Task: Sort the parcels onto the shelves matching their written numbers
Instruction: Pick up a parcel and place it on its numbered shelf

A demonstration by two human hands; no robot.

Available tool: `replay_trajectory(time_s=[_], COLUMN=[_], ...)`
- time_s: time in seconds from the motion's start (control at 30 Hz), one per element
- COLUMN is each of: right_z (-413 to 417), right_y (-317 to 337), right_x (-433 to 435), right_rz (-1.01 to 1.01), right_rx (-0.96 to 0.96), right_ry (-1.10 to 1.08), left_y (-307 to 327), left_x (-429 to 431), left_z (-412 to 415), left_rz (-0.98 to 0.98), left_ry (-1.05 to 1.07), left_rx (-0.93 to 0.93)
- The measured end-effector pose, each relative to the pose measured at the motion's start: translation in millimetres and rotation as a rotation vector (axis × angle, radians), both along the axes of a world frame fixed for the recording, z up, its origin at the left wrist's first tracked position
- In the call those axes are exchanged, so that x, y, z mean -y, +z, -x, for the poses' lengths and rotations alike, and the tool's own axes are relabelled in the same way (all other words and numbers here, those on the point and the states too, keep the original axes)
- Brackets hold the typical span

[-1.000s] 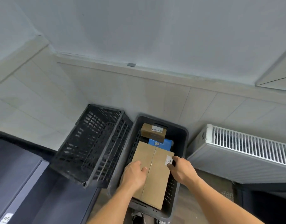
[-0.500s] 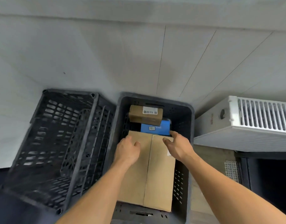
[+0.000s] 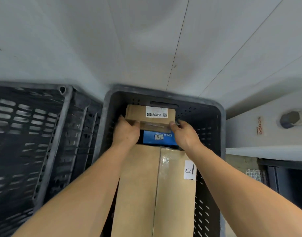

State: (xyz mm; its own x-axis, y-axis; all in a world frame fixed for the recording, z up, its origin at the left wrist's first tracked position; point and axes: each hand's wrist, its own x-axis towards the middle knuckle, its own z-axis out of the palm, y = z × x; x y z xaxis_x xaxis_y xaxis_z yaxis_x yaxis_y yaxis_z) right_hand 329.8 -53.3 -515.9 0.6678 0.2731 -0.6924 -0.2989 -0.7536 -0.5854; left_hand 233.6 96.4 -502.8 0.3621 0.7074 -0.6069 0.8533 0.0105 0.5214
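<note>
A dark grey crate (image 3: 220,120) on the floor holds three parcels. A small brown box (image 3: 138,114) with a white printed label lies at its far end. My left hand (image 3: 125,133) grips the box's left end and my right hand (image 3: 184,134) grips its right end. Under it lies a blue box (image 3: 165,140) with a white tag that reads 10. A large brown carton (image 3: 155,194) fills the near part of the crate, with a white tag (image 3: 189,170) that reads 10 on its right side.
A black slotted crate (image 3: 35,142) stands tilted to the left, touching the grey one. A white radiator (image 3: 266,127) is on the right, with a dark gap below it. Pale tiled floor lies beyond the crates.
Both hands left the large carton and reached forward to the small brown box at the far end. The camera tilted down and moved closer to the crate.
</note>
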Motion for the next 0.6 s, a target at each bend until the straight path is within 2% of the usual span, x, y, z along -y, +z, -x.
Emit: replay_trajectory(time_s=[0.3,0.6], right_z=[8,21], right_y=[5,95], right_x=[4,39], right_rz=[-0.140,-0.196], right_rx=[-0.063,-0.063], right_ry=[-0.126,-0.066], left_y=[17,104], left_x=[11,50], left_z=[4,34], left_rz=[0.060,0.064], left_ry=[0.062,0.164], left_rx=[0.071,0.123])
